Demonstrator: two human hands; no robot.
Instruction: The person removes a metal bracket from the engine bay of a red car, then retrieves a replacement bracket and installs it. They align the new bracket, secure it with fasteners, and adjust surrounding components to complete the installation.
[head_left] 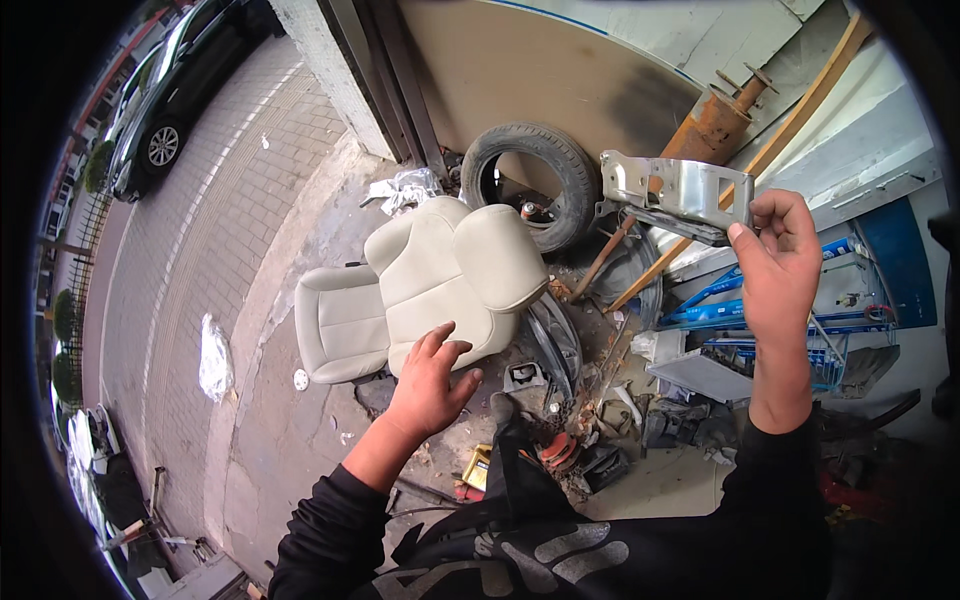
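Observation:
My right hand (780, 262) is raised at the right, thumb and fingers pinched on the near end of a silvery metal bracket (680, 187). The bracket has cut-out holes and bent flanges, and it is held up in the air, pointing left. Nothing is in my left hand (428, 385), whose fingers are spread in front of a cream car seat (430, 280). The seat has a headrest (500, 258) and stands on the ground beyond that hand. Whether the left fingertips touch the seat I cannot tell.
A black tyre (530, 180) leans behind the seat near a rusty cylinder (705, 125). A wooden pole (800, 105) slants across the right side. Scrap parts litter the ground by my foot (505, 410), with a blue wire cart (825, 360) at the right. A dark car (190, 95) is parked far left.

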